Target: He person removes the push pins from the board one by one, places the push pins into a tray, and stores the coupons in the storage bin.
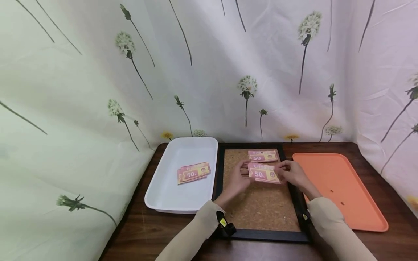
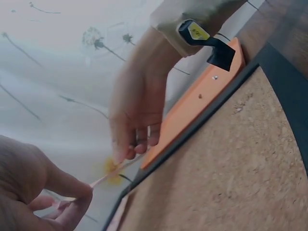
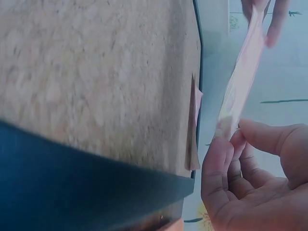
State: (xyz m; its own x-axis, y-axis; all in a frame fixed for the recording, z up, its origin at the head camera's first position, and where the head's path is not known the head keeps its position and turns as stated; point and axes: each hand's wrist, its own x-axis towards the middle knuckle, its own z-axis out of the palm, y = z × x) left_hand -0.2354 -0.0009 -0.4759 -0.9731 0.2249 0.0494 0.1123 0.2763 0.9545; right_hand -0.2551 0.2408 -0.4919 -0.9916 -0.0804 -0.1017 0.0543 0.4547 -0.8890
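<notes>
A pink and yellow paper coupon marked 50 [image 1: 263, 173] is stretched level between both hands, in front of the upper part of a black-framed corkboard [image 1: 261, 210]. My left hand [image 1: 237, 179] pinches its left end between thumb and fingers. At the other end my right hand [image 1: 294, 174] grips the edge with thumb and fingertips, as the right wrist view also shows with the paper [image 3: 243, 72] seen nearly edge-on. Just behind it, a similar coupon [image 1: 270, 156] lies at the top right of the cork.
Left of the board stands a white tray [image 1: 163, 201] with a few overlapping coupons [image 1: 194, 172] inside. An orange tray [image 1: 336, 174] lies to the right, bearing small dark bits [image 1: 342, 203]. A flower-print curtain [image 1: 209, 79] hangs behind the brown table [image 1: 140, 232].
</notes>
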